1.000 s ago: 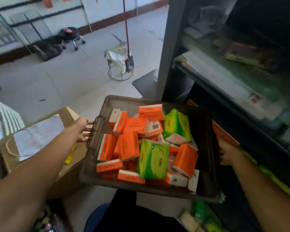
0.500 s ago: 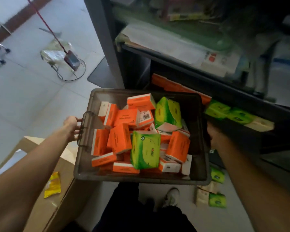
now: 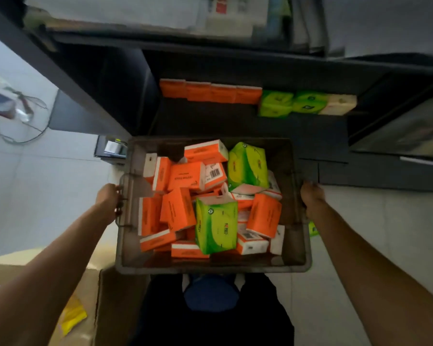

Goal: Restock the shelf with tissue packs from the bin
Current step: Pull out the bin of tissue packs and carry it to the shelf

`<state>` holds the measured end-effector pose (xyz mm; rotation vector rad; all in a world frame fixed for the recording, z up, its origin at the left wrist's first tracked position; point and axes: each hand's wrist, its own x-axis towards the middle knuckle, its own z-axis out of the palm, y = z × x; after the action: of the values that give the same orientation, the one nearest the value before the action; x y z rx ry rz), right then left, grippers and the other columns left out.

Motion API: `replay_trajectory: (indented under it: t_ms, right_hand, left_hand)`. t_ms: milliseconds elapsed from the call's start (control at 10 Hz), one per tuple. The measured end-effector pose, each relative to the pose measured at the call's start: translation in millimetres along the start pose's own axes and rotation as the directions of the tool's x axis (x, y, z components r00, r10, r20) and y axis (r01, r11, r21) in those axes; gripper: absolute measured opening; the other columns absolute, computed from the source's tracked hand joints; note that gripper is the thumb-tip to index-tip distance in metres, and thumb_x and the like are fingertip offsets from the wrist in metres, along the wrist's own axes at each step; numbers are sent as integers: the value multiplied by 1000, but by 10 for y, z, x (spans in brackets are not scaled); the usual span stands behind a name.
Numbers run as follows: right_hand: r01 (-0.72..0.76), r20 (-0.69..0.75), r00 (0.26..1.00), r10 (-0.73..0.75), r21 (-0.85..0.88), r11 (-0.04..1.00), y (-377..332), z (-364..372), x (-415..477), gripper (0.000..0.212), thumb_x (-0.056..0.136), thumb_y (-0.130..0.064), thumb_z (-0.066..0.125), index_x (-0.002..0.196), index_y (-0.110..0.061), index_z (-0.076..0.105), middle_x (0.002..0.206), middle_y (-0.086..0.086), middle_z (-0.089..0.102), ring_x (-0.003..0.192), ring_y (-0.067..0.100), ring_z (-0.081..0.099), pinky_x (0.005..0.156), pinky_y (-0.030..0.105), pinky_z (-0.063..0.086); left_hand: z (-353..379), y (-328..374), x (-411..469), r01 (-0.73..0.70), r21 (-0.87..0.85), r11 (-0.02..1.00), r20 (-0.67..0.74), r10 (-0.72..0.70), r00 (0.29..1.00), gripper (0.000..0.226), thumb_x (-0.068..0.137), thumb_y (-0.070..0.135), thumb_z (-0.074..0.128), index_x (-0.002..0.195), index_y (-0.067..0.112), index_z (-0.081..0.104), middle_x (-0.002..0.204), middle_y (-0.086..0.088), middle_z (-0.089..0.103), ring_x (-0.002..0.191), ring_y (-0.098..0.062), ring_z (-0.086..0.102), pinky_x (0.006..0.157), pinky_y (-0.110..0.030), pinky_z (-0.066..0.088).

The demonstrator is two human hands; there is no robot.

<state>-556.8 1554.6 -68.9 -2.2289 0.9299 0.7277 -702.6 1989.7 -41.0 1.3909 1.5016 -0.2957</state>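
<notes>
I carry a grey plastic bin (image 3: pixel 210 267) in front of my body, above my legs. My left hand (image 3: pixel 109 199) grips the bin's left handle and my right hand (image 3: pixel 311 201) grips its right rim. Inside lie several orange tissue packs (image 3: pixel 178 208) and two green tissue packs (image 3: pixel 216 226), piled loosely. Just beyond the bin is the dark shelf (image 3: pixel 235 121). At its back stands a row of orange packs (image 3: pixel 210 92), with green packs (image 3: pixel 291 103) and a cream pack (image 3: pixel 339 104) to their right.
A cardboard box (image 3: pixel 90 283) with a yellow packet (image 3: pixel 71 315) sits at the lower left. A green pack (image 3: pixel 313 228) lies on the floor by my right wrist. Higher shelves (image 3: pixel 160 18) hold blurred goods. A wire stand (image 3: pixel 13 111) stands on the tiled floor at left.
My view has swung right and down from the floor to face the shelf. The bin has come round with me, held by both hands the whole time.
</notes>
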Motion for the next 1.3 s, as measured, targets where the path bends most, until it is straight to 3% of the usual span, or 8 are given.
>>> replay_trajectory:
  t_ms: [100, 300, 500, 700, 1000, 1100, 1200, 1300]
  right_hand:
    - [-5, -12, 1000, 3, -102, 995, 252, 11, 42, 43, 105, -13, 23, 137, 9, 41, 141, 32, 40, 130, 43, 40, 106, 40, 32]
    - [-46, -44, 998, 41, -110, 993, 732, 208, 226, 38, 102, -3, 27, 134, 10, 41, 137, 33, 44, 128, 43, 42, 102, 43, 34]
    - [-213, -28, 974, 225, 231, 950, 1178, 563, 602, 43, 102, -24, 35, 137, -1, 45, 139, 20, 48, 126, 33, 47, 97, 34, 42]
    - [-123, -99, 986, 131, 83, 989, 1495, 994, 1206, 45, 104, -24, 29, 133, 5, 49, 138, 28, 47, 126, 41, 45, 104, 43, 37]
    - [-84, -48, 994, 99, 251, 964, 1683, 1651, 1955, 44, 101, -29, 37, 134, -2, 46, 135, 19, 51, 123, 35, 51, 100, 41, 44]
    - [-81, -25, 996, 91, 271, 959, 1696, 1842, 2199, 40, 100, -25, 40, 130, -1, 51, 131, 20, 55, 119, 36, 54, 90, 37, 46]
    - [-36, -64, 996, 54, 255, 966, 1759, 2057, 2435, 41, 98, -33, 43, 113, -1, 64, 104, 20, 61, 98, 35, 59, 86, 43, 46]
    - [-12, -106, 994, 41, 265, 964, 1863, 2281, 2688, 45, 93, -43, 45, 106, -6, 67, 95, 15, 60, 90, 30, 57, 88, 48, 48]
  left_hand:
    - [123, -34, 115, 2, 52, 999, 33, -3, 999, 24, 91, 17, 32, 78, 18, 52, 67, -4, 41, 56, -16, 35, 53, -28, 29]
    - [468, -262, 424, -46, 121, 992, 14, 44, 999, 29, 93, 25, 28, 74, 19, 50, 67, -3, 43, 56, -16, 37, 52, -28, 30]
    - [851, -627, 974, -82, 199, 977, -23, 88, 996, 33, 92, 33, 27, 74, 17, 49, 71, -5, 44, 56, -19, 38, 53, -30, 31]
    - [1291, -886, 1515, -94, 220, 971, -15, 99, 995, 27, 91, 23, 31, 68, 16, 45, 68, -6, 43, 55, -20, 38, 53, -31, 31]
    - [1841, -1314, 2291, -183, 263, 947, -73, 209, 975, 33, 91, 19, 31, 68, 6, 50, 72, -15, 46, 63, -29, 42, 58, -34, 33]
    - [2006, -1451, 2515, -216, 195, 957, -66, 232, 970, 33, 91, 22, 30, 63, 13, 46, 64, -9, 41, 59, -24, 38, 58, -34, 31]
    - [2110, -1609, 2721, -234, 172, 957, -41, 245, 969, 32, 91, 18, 30, 61, 14, 43, 62, -8, 40, 57, -23, 37, 52, -31, 29]
    - [2138, -1759, 2902, -266, 206, 942, 27, 266, 964, 32, 90, 16, 27, 65, 13, 47, 63, -8, 44, 57, -22, 41, 51, -31, 32]
